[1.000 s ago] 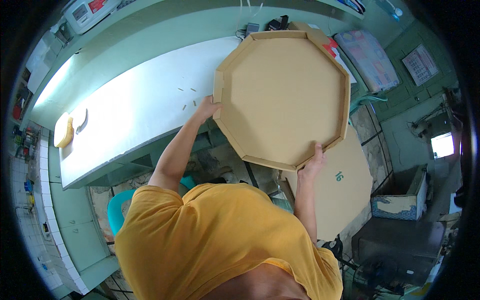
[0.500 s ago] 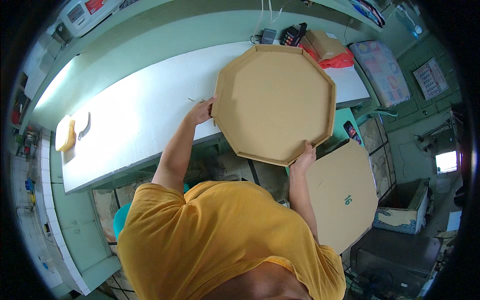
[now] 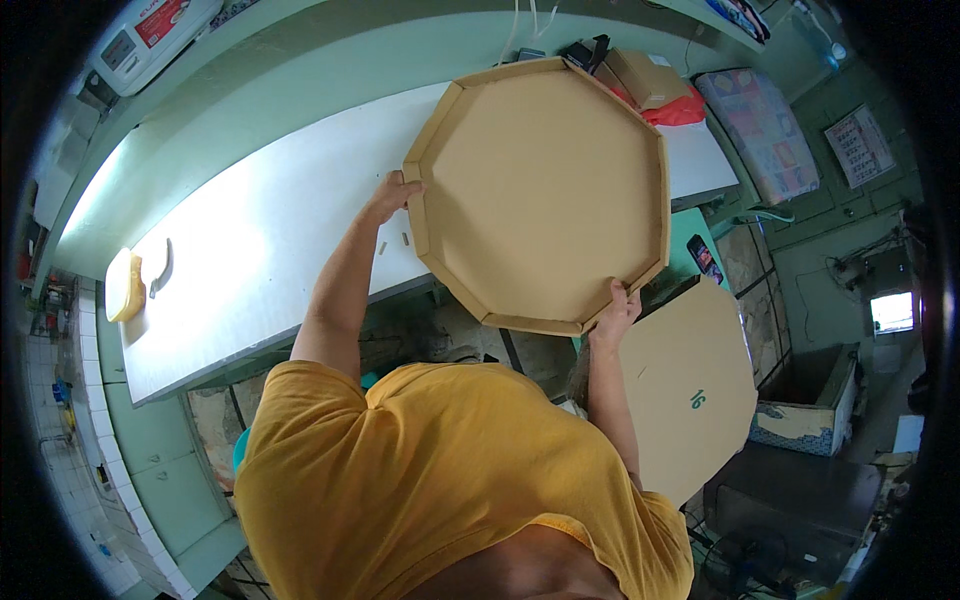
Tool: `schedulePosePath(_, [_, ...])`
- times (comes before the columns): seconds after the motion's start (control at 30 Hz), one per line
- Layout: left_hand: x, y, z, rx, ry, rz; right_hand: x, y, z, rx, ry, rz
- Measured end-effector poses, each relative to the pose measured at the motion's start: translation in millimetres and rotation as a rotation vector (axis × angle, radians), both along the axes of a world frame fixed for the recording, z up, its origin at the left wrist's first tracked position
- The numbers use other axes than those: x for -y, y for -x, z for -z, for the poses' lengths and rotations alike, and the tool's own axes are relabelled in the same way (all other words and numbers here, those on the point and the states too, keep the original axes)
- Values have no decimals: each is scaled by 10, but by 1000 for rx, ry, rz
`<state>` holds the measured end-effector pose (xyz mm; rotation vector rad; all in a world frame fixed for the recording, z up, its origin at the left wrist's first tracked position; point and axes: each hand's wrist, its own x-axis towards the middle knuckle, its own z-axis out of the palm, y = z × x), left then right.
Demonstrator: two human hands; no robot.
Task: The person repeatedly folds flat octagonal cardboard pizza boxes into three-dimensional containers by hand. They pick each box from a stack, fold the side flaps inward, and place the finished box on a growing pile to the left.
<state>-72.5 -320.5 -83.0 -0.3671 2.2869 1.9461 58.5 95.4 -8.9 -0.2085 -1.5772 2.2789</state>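
An octagonal cardboard tray (image 3: 540,200) with low folded walls is held up between my two hands, its hollow side facing me. My left hand (image 3: 393,195) is closed on its left wall, thumb on the inside. At the lower right corner, my right hand (image 3: 613,313) grips the rim, its thumb over the edge. Just to the right of that hand lies a second flat cardboard octagon (image 3: 690,390) with a small green printed mark. Part of the white table (image 3: 270,230) behind is covered by the tray.
Small cardboard scraps lie on the table near my left hand. A yellow block-like object (image 3: 127,285) sits at the table's left end. A brown box (image 3: 645,80) on red plastic stands at the back right. A phone (image 3: 705,258) rests on a green surface. A black cabinet (image 3: 790,505) stands lower right.
Both hands still hold the tray. Its left side has shifted left and up with my left hand, and its hollow shows more squarely, uncovering scraps on the table.
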Motion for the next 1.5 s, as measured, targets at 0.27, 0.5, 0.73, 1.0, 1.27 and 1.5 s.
schedulePosePath(0.27, [-223, 63, 153, -156, 565, -241, 143, -48, -78, -25, -50, 2])
schedulePosePath(0.5, [-48, 0, 361, 176, -528, 0, -33, 72, 102, 147, 47, 70])
schedulePosePath(0.73, [55, -122, 572, 309, -122, 8, -179, 41, 224, 104, -44, 152])
schedulePosePath(1.0, [-207, -231, 522, 205, -211, -139, 57, 62, -70, 116, -14, -4])
schedulePosePath(1.27, [451, -1005, 885, 28, -744, -1103, 308, 94, -351, 60, -31, -379])
schedulePosePath(1.5, [1581, -1603, 1109, -12, -887, -1463, -5, -51, -303, 129, 55, -356])
